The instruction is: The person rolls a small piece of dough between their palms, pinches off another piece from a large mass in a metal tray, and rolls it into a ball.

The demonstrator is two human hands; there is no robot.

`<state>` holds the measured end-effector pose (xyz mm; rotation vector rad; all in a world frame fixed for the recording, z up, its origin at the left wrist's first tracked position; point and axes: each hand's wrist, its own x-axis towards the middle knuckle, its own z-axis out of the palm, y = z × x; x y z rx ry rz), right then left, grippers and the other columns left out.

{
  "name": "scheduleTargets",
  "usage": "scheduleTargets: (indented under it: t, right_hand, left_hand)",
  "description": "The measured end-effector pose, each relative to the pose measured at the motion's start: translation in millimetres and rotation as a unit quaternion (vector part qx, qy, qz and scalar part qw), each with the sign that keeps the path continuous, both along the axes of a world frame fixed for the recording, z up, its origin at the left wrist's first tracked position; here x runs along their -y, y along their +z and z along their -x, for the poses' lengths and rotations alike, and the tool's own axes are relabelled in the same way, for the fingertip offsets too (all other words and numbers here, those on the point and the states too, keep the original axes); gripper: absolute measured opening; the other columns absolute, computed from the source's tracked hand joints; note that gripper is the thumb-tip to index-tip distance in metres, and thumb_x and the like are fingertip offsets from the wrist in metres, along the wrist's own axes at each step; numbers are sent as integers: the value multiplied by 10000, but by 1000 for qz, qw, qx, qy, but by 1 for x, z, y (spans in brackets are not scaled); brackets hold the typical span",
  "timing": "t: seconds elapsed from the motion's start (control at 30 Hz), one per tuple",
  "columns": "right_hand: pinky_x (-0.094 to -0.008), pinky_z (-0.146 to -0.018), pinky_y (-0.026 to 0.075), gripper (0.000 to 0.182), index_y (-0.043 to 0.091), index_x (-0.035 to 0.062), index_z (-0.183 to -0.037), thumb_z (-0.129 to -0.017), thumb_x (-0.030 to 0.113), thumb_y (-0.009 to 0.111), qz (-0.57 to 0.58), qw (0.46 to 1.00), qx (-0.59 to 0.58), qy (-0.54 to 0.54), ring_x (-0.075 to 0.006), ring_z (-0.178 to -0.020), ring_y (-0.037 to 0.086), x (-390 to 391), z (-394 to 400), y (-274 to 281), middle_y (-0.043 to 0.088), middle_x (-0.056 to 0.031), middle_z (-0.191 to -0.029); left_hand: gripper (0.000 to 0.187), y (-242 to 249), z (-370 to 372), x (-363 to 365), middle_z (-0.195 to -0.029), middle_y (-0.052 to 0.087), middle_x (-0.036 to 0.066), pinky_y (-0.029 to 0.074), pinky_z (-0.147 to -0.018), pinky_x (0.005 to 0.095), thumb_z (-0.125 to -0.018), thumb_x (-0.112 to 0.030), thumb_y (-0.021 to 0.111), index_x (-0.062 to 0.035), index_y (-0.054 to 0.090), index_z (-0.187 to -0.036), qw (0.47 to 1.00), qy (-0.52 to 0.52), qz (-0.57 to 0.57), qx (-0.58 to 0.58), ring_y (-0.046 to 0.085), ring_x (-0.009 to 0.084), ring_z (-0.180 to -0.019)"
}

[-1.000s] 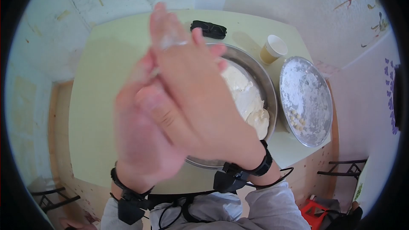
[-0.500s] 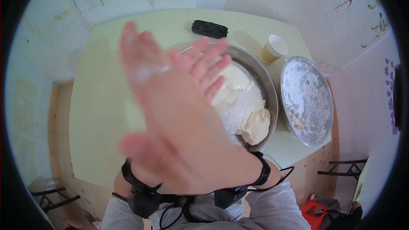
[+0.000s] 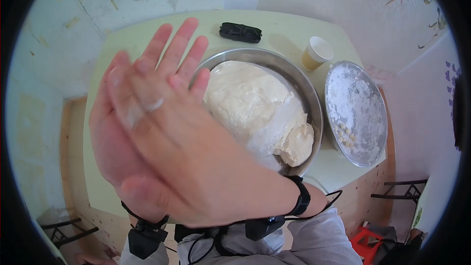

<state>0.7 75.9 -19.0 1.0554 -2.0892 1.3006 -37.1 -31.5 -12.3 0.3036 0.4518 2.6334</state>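
Note:
Palm against palm, my right hand (image 3: 181, 142) lies across my left hand (image 3: 112, 147), above the left side of the table. Neither holds an object. The left fingers stick out spread beyond the right hand; part of the left palm is hidden. My right fingers are stretched out and slightly blurred, with white residue near the knuckles. Just right of the hands, a large mass of pale dough (image 3: 245, 88) sits in a round metal bowl (image 3: 311, 103), partly under clear plastic film. A smaller lump (image 3: 298, 145) rests at the bowl's lower right.
An oval metal tray (image 3: 363, 113) dusted with white powder holds several small pale pieces (image 3: 346, 137). Behind it stands a paper cup (image 3: 316, 54). A black case (image 3: 240, 33) lies near the far edge of the table (image 3: 274, 19). A red stool (image 3: 365, 243) is at the lower right.
My hands have shifted left, with the left fingers moving from over the bowl to its left side. More of the dough shows, and the right hand now covers the left palm.

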Motion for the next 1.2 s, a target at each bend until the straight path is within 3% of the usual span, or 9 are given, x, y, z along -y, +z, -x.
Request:
scheduleTargets:
  t: [0.17, 0.3, 0.37, 0.4, 0.53, 0.6, 0.93, 1.0, 1.2]
  right_hand:
    - [-523, -1078, 185, 709, 275, -160, -1317, -840, 290, 545, 72, 996, 11, 48, -464, -1318, 229, 9, -14, 2, 265, -335, -1388]
    - [-520, -1077, 190, 724, 230, -157, -1341, -866, 304, 524, -58, 997, 2, -51, -469, -1307, 248, -14, -11, 22, 237, -341, -1401]
    - [-520, -1075, 194, 715, 236, -158, -1340, -875, 307, 516, -145, 980, -10, -134, -472, -1302, 259, -23, -4, 26, 249, -345, -1395]
    - [-486, -1082, 189, 680, 256, -142, -1345, -900, 320, 480, -44, 992, 22, -118, -464, -1299, 272, -28, 3, 16, 288, -328, -1384]
    - [-464, -1080, 193, 656, 287, -127, -1342, -923, 352, 444, -6, 990, 24, -138, -464, -1279, 302, -36, 20, -1, 348, -308, -1358]
    - [-463, -1078, 197, 658, 282, -126, -1345, -924, 353, 443, -22, 992, 5, -123, -468, -1272, 307, -27, 21, -5, 345, -309, -1358]
    - [-494, -1079, 219, 771, 253, -168, -1323, -816, 322, 566, 57, 998, 0, 39, -465, -1312, 240, 4, -12, 4, 223, -356, -1398]
    - [-498, -1079, 215, 779, 231, -166, -1335, -830, 330, 557, 47, 997, 3, 57, -463, -1319, 226, -4, -11, 9, 199, -354, -1409]
    - [-550, -1052, 221, 734, 246, -163, -1331, -868, 336, 521, -8, 983, 22, -184, -475, -1288, 281, -21, 7, 1, 276, -357, -1373]
  left_hand:
    - [669, -27, 10, -18, -1527, 145, 107, 127, -1119, 393, -927, -487, 270, -79, 186, -1451, 995, -55, -80, -17, 133, 233, -1407]
    - [683, 0, -20, -68, -1497, 231, 89, 220, -1086, 430, -921, -544, 299, -114, 199, -1443, 961, -3, 275, 13, 270, 244, -1348]
    - [670, -19, -31, -76, -1485, 251, 103, 234, -1079, 431, -928, -526, 307, -101, 213, -1438, 980, 11, 197, -20, 300, 247, -1331]
    - [658, -26, -35, -77, -1473, 272, 117, 247, -1072, 432, -934, -508, 315, -88, 227, -1433, 991, 23, 120, -52, 329, 249, -1313]
    - [602, -13, -39, -50, -1466, 270, 152, 266, -1063, 432, -951, -437, 317, -68, 250, -1422, 988, 23, 150, 14, 369, 269, -1283]
    - [634, -28, -19, -26, -1471, 249, 176, 240, -1078, 413, -943, -475, 286, -61, 252, -1422, 975, -77, -96, -187, 334, 254, -1306]
    - [691, -22, 1, -29, -1500, 241, 97, 190, -1105, 379, -921, -556, 238, -132, 175, -1463, 995, -84, -60, 7, 230, 238, -1375]
    - [690, -23, -14, -54, -1506, 222, 98, 188, -1105, 372, -923, -555, 229, -128, 178, -1463, 983, -74, 164, -39, 234, 238, -1373]
    - [668, -14, -36, -59, -1514, 207, 77, 195, -1096, 356, -931, -534, 236, -126, 196, -1458, 973, -114, 195, -36, 222, 225, -1379]
